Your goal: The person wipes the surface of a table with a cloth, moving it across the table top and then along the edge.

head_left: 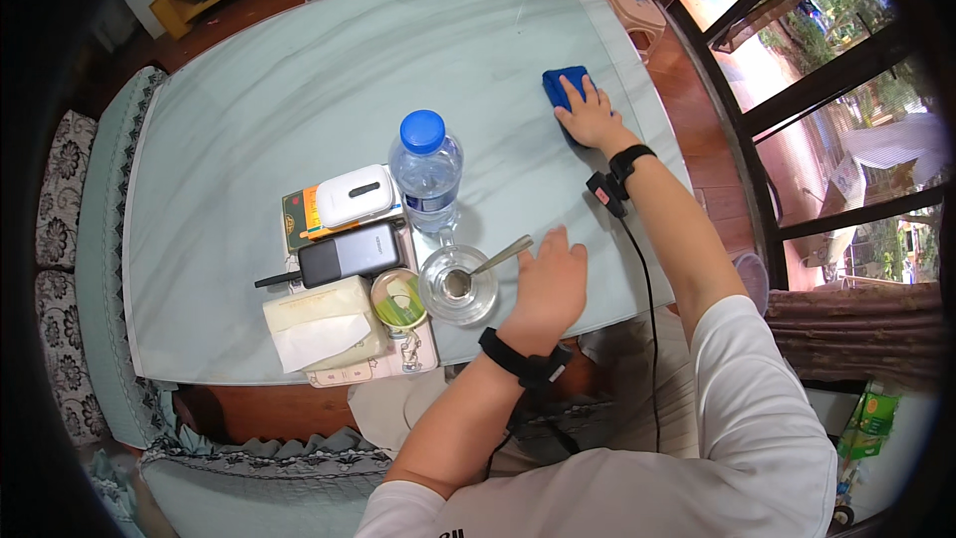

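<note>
At the table's far right, my right hand [594, 124] lies on a folded blue cloth [565, 88], fingers spread across its top and pressing it to the tabletop. Nearer to me, my left hand [550, 284] rests with its fingers apart and slightly bent, holding nothing I can see. Just left of it stands a clear glass mug [458, 311] with a metal spoon [503, 254] leaning out toward my fingers. Something dark sits at the bottom of the mug. Behind the mug is a clear plastic bottle [426, 171] with a blue cap. Both wrists wear black bands.
Left of the mug stand a tissue pack [324, 329], a round green-and-white tub [400, 299], a grey-black device [351, 254] and a white device [355, 195] on a box. A black cable [649, 309] hangs from the right wristband. Stools [637, 15] flank the marbled table [249, 90].
</note>
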Motion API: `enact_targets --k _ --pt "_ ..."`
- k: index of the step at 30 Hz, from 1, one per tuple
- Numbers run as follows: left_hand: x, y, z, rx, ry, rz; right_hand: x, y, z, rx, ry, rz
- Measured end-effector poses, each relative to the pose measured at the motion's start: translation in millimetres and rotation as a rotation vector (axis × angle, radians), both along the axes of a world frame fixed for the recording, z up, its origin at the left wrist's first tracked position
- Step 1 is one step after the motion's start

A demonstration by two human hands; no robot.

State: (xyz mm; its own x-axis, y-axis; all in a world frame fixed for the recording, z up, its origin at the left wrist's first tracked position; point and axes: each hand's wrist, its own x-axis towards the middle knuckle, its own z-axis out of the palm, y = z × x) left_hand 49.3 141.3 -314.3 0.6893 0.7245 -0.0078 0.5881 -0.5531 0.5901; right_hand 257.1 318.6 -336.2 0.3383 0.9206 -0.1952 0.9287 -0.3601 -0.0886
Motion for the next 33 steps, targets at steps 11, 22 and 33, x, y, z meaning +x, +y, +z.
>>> enact_targets --k 11,22,33 --pt "0 9 -17 0.219 -0.026 0.118 -31 -184 -5 0.169 -0.051 0.187" --pt "0 11 -16 0.211 -0.033 0.130 -79 -303 4 0.169 -0.001 0.210" --pt "-1 4 -12 0.157 0.032 0.177 -58 -243 1 0.086 0.045 0.250"
